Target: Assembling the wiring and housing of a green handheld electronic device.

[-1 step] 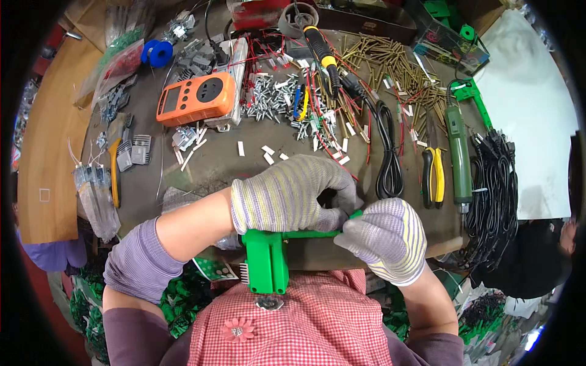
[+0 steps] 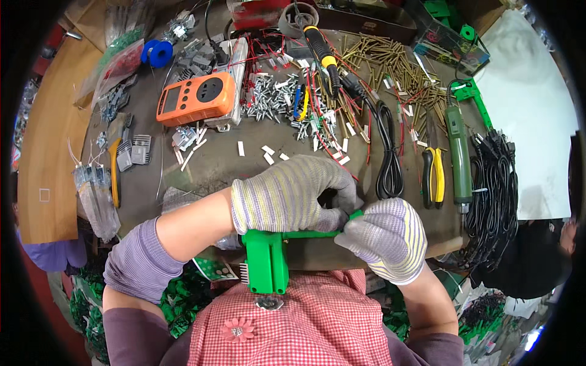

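A green plastic tool housing lies at the table's front edge, against my checked apron. Its thick body points toward me, and metal fins stick out on its left side. A slimmer green part runs right from it, under my hands. My left hand, in a striped knit glove, curls over that part with thumb and fingers closed near its right end. My right hand, gloved alike, pinches at the same green end. The fingers hide whether anything small is between them.
Beyond my hands lie an orange meter, a pile of screws, brass-coloured rods and white sleeves. On the right are a black cable, yellow-black pliers, a green electric screwdriver and bundled black cords.
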### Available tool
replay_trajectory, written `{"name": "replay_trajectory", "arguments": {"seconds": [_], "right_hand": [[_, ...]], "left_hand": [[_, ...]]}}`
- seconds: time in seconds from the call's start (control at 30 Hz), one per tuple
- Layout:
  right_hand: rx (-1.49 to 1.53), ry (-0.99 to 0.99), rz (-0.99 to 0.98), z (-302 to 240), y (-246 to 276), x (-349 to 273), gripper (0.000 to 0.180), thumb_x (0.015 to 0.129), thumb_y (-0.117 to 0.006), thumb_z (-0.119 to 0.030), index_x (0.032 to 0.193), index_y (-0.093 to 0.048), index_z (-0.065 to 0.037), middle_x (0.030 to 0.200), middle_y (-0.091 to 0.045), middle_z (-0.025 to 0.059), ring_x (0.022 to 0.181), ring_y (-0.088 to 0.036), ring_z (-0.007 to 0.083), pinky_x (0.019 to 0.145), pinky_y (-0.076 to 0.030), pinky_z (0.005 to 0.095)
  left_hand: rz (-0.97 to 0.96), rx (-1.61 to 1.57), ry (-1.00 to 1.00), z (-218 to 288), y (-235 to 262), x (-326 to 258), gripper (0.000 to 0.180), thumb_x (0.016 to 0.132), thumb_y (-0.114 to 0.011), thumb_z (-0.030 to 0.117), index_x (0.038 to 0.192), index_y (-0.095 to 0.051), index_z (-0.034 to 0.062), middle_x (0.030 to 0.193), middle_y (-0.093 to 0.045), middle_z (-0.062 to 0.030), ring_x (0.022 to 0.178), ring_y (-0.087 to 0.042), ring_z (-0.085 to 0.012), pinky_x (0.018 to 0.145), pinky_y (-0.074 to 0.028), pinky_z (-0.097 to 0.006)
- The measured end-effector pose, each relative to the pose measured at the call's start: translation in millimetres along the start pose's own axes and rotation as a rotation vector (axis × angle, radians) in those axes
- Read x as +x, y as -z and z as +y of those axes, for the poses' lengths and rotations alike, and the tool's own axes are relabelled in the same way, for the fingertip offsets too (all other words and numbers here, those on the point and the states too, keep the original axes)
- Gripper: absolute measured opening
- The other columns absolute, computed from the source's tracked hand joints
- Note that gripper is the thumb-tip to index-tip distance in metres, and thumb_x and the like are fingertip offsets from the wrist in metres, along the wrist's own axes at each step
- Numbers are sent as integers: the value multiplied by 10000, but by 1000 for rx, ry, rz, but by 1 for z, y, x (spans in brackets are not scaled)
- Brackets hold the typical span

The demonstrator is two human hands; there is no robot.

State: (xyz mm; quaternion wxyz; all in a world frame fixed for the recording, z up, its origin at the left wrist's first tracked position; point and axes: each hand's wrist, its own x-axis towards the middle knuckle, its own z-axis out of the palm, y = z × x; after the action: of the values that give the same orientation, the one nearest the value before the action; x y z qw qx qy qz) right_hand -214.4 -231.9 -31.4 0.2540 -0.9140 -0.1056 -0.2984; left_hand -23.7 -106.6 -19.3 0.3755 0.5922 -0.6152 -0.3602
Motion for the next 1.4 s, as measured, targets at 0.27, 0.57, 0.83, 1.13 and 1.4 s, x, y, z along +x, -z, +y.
{"name": "replay_trajectory", "arguments": {"seconds": [0.27,0.57,0.83,1.13,1.4], "right_hand": [[-172,211,-112,-3,2,-3,292,708,-708,-209,985,-738,-124,882,-700,11,783,-620,182,597,-489,319],[-561,-357,258,44,49,-29,350,856,-694,-114,1192,-636,-34,1153,-661,161,1070,-622,364,964,-479,460],[-945,-956,-43,113,82,-54,613,875,-710,-240,1416,-506,-36,1192,-628,253,1088,-606,431,942,-486,496],[543,-1039,504,71,115,-50,544,950,-660,-403,1329,-561,-25,1005,-602,74,897,-554,164,801,-461,291],[1243,-311,537,-12,55,48,770,888,-580,-716,989,-632,46,781,-591,101,564,-584,227,495,-511,358]], "left_hand": [[188,1001,-129,2,28,46,74,806,-678,134,857,-707,89,934,-694,-91,896,-694,-275,737,-560,-406],[-8,1239,-296,-14,32,85,95,817,-640,136,821,-686,53,811,-696,-131,773,-715,-304,631,-562,-426],[17,91,120,23,51,-46,122,861,-639,175,874,-667,57,861,-649,-61,784,-634,-209,714,-510,-348],[-10,324,1,7,19,-32,202,844,-649,148,1026,-663,61,836,-645,-129,822,-646,-322,721,-505,-427],[156,506,-293,5,13,-35,213,753,-740,252,722,-646,63,777,-604,-102,780,-619,-338,704,-474,-454]]}}
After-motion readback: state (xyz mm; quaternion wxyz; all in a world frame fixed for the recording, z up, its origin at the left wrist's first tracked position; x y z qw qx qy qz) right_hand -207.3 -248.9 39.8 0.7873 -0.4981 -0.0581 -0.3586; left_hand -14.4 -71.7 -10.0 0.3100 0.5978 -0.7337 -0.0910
